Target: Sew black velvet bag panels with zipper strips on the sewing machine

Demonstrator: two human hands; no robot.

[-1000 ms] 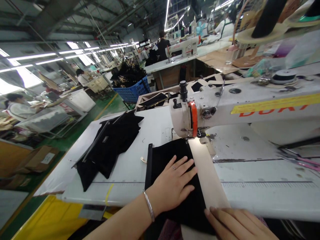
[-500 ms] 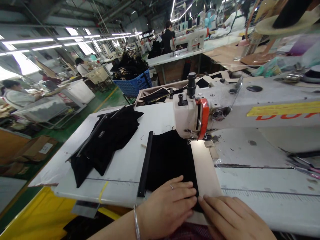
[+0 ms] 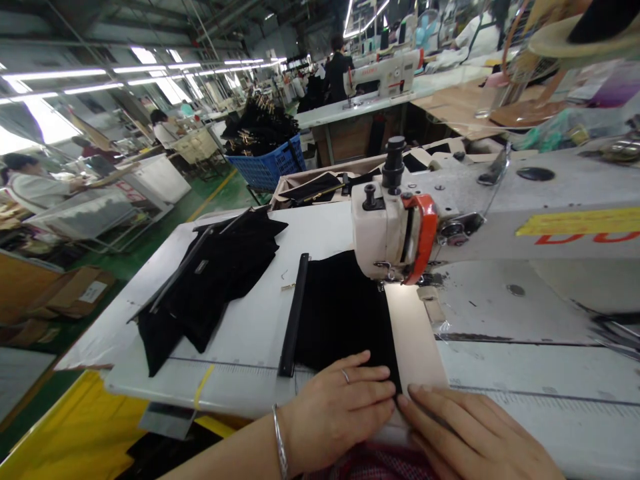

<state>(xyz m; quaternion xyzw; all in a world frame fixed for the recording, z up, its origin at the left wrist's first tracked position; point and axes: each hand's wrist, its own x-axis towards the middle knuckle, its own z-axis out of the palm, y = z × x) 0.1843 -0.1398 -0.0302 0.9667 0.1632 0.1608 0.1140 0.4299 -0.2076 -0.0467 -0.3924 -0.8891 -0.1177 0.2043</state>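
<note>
A black fabric piece (image 3: 345, 307) lies flat on the white sewing table, its far right corner at the needle area of the sewing machine (image 3: 395, 233). Along its left side runs a dark stiff strip (image 3: 294, 317). Against its right edge is a cream-coloured panel (image 3: 415, 333), which reaches under the machine head. My left hand (image 3: 343, 407), with a ring and a bracelet, rests on the fabric's near end, fingers stretched out. Beside it my right hand (image 3: 465, 427) lies flat over the near end of the cream panel, fingers extended and its thumb hidden.
A pile of black pieces (image 3: 215, 273) lies on the table's left. Behind it are a box of black and cream parts (image 3: 325, 187) and a blue crate (image 3: 270, 163) heaped with black items. Scissors (image 3: 620, 333) lie at right. Other people work at far machines.
The black fabric and its dark strip have slid slightly away from me, towards the machine. My hands keep nearly the same pose. The view has shifted a little, so the machine appears further right.
</note>
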